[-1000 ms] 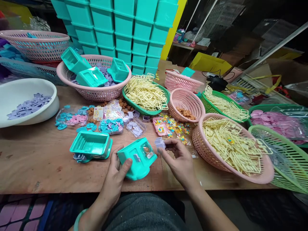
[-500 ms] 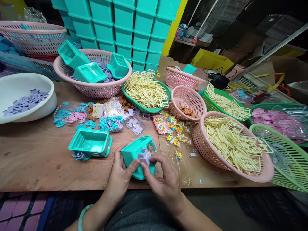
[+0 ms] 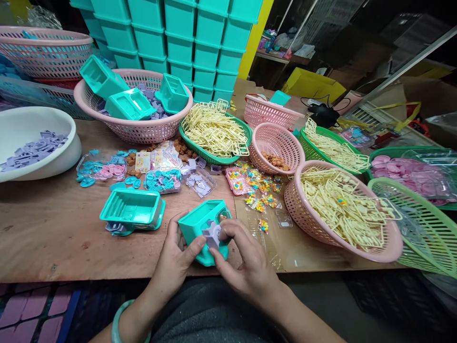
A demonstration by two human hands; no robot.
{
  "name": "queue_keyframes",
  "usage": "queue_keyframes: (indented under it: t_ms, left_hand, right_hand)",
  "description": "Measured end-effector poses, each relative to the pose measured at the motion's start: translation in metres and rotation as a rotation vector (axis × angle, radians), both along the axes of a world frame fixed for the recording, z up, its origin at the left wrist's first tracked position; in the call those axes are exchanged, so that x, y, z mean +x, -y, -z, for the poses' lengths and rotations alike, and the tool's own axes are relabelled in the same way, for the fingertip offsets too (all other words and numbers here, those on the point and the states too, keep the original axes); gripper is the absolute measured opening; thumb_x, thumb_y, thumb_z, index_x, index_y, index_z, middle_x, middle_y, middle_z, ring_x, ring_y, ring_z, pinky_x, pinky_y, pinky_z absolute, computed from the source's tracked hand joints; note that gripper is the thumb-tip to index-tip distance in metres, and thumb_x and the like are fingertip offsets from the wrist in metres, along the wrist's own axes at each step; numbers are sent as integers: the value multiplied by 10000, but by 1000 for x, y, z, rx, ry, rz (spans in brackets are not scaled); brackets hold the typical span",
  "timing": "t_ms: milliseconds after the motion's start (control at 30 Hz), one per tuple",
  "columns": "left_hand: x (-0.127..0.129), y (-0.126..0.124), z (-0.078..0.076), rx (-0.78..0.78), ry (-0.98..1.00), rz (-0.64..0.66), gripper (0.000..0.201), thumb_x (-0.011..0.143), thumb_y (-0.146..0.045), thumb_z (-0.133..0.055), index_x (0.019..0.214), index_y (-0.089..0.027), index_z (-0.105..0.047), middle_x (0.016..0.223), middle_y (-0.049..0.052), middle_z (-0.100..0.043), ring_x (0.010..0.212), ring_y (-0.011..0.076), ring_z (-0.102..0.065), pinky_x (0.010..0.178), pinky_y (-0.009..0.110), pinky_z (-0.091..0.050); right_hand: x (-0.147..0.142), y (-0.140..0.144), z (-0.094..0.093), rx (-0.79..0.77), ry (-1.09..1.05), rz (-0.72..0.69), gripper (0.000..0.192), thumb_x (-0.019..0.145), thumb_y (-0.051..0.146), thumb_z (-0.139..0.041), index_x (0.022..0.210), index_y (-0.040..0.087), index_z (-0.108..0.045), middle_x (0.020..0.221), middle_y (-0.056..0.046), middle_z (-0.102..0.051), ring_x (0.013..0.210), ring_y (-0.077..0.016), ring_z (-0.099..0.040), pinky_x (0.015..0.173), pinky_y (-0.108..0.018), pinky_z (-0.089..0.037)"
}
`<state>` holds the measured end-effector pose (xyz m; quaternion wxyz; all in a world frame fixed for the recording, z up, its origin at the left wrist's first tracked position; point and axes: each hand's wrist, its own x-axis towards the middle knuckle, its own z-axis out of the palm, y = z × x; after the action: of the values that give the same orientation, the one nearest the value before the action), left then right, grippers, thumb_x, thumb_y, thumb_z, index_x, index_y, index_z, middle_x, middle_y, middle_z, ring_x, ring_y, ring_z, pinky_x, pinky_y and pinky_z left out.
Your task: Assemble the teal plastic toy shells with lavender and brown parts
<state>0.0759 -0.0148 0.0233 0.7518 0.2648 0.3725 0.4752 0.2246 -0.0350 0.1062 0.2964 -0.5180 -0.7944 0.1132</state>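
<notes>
Hands [image 3: 214, 257] lower, lilac piece [image 3: 213, 234] half-hidden

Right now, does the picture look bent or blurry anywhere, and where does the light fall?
Head view: wide-lens distortion bows the table edge and stretches the green basket at the right. Light falls evenly on the tabletop, while the room behind stays dark. The left hand, right hand and teal toy box look sharp, with only soft shadows.

small toy-assembly workshop: plywood table [image 3: 53, 228] crowded with pink baskets [image 3: 132, 133] and green trays [image 3: 214, 159] of moulded plastic parts, yellow sprue frames [image 3: 342, 209], stacked teal bins [image 3: 185, 43] behind, cardboard boxes [image 3: 310, 88] beyond.
</notes>
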Motion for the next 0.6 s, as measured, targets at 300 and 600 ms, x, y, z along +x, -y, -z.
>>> queue_keyframes:
  t_ms: [300, 600]
  left_hand:
    - [2, 0, -5, 6, -19, -6, 685, 721, -431, -870, 1247, -235, -477, 1074, 65, -746, 970, 244, -735, 824, 315, -596]
    - [2, 0, -1, 1, -53, 1, 731, 684, -428, -896, 1264, -244, -491, 1100, 78, -739, 962, 262, -728, 807, 323, -585]
  right_hand:
    - [-11, 7, 5, 90, 73, 141, 205, 850, 97, -584, 901, 243, -449, 801, -4, -523, 763, -185, -557, 657, -306, -503]
    - [-4, 5, 7, 60, 57, 122, 191, 875, 83, -555, 891, 243, -451, 826, -15, -542, 813, -197, -577, 737, -338, -531]
